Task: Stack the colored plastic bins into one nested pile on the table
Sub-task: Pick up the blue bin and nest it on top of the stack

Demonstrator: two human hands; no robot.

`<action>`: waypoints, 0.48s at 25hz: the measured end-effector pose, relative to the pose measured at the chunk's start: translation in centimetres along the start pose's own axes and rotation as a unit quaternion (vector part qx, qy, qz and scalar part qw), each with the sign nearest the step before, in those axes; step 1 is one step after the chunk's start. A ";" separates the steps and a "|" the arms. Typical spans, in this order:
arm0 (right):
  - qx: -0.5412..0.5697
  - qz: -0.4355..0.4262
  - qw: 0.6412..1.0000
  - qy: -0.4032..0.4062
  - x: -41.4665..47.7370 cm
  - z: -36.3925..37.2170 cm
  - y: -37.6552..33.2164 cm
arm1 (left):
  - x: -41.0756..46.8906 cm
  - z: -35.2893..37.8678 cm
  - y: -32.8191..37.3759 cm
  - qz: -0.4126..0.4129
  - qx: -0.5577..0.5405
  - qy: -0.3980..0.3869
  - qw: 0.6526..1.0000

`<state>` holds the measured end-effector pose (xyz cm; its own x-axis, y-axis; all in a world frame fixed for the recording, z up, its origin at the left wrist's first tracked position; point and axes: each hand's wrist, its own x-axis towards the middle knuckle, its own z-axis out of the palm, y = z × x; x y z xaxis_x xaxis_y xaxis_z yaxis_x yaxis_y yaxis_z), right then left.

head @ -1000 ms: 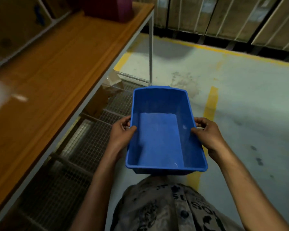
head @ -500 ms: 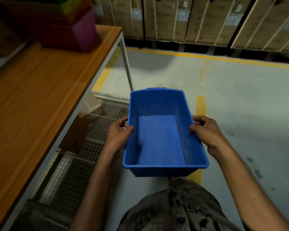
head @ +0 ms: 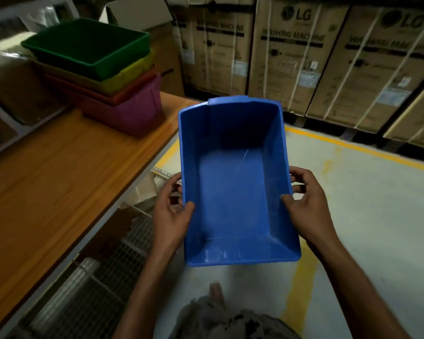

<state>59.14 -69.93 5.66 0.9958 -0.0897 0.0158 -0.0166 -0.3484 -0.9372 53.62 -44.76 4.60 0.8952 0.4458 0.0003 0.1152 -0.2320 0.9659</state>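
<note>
Standing on a grey warehouse floor (head: 365, 216) with yellow lines, beside a wooden counter (head: 47, 179), facing a wall of strapped cardboard boxes (head: 291, 57). Carrying a blue bin (head: 233, 192) in the air just off the counter's edge, well apart from the pile (head: 132, 111) at the counter's far end. Gripping its left rim with the left hand (head: 169, 214), thumb inside and fingers curled outside; gripping the right rim the same way with the right hand (head: 304, 206).

Probably calling for bringing the bin level above the green bin (head: 88, 42) topping the pile, turning it to match that bin's long side, lowering it straight and letting go only once seated evenly. Guarding against a tilted entry jamming a corner or nudging the pile.

Reading "LG" and "WASHING MACHINE" on the boxes; failing to make out the smaller labels, too blurred.
</note>
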 end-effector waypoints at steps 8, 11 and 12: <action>0.033 -0.125 0.991 0.043 15.0 4.0 -6.6 | 13.0 0.7 5.7 0.120 -0.037 0.090 0.988; 0.055 -0.169 0.984 0.026 19.9 5.3 -10.1 | 17.1 -0.3 8.5 0.153 -0.042 0.116 0.980; 0.068 -0.179 0.981 0.012 21.4 5.9 -11.3 | 18.4 -0.6 9.3 0.162 -0.050 0.132 0.977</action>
<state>81.16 -62.40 14.51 0.9331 -0.0070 0.3595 0.3479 -0.2343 -0.9078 70.94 -38.19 13.76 0.7337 0.5741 0.3634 -0.2097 -0.3174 0.9248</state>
